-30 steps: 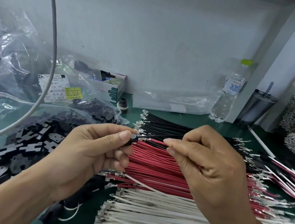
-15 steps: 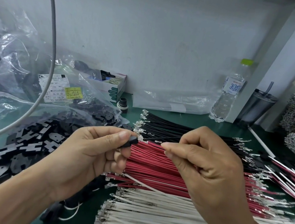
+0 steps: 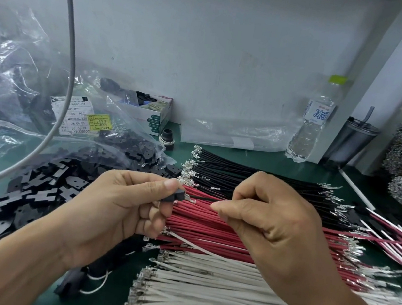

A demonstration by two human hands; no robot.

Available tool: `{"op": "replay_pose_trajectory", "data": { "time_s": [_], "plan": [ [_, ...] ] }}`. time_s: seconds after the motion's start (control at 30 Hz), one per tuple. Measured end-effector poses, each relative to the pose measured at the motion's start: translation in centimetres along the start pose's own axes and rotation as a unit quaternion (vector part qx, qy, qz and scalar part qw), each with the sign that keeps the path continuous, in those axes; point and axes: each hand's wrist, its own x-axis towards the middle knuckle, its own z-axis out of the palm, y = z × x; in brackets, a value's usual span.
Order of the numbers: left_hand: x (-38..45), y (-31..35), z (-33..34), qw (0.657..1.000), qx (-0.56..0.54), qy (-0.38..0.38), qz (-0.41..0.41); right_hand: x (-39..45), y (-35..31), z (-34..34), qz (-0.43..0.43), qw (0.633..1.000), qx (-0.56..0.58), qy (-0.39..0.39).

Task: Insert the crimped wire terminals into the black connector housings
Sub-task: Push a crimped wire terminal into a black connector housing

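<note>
A green bench carries three wire rows: white wires nearest, red wires in the middle, black wires farthest. At left, loose housings spill from a clear bag. Above the red row, the left hand pinches one housing between thumb and forefinger. The right hand pinches a black wire, whose terminal sits at the housing's opening, perhaps just entering.
</note>
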Motion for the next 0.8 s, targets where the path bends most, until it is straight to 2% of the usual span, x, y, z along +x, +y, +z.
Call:
{"op": "replay_pose_trajectory", "data": {
  "time_s": [0.17, 0.4, 0.5, 0.63, 0.8],
  "plan": [
    [-0.1, 0.0, 0.4, 0.999, 0.024, 0.014, -0.023, 0.0, 0.2, 0.0, -0.026, 0.998, -0.065, -0.01],
    [-0.3, 0.4, 0.1, 0.999, 0.018, -0.005, -0.043, -0.1, -0.1, 0.2, -0.071, 0.991, -0.109, 0.032],
    [-0.3, 0.5, -0.1, 0.999, 0.002, -0.017, -0.045, -0.2, -0.1, 0.5, -0.04, 0.998, -0.039, 0.028],
    [-0.4, 0.6, -0.2, 0.999, 0.036, -0.006, -0.026, -0.3, 0.1, 0.9, 0.079, 0.989, 0.128, -0.003],
    [-0.3, 0.1, 0.0, 0.999, 0.026, 0.007, -0.028, -0.3, -0.4, 1.2, 0.066, 0.995, 0.079, 0.018]
  ]
}}
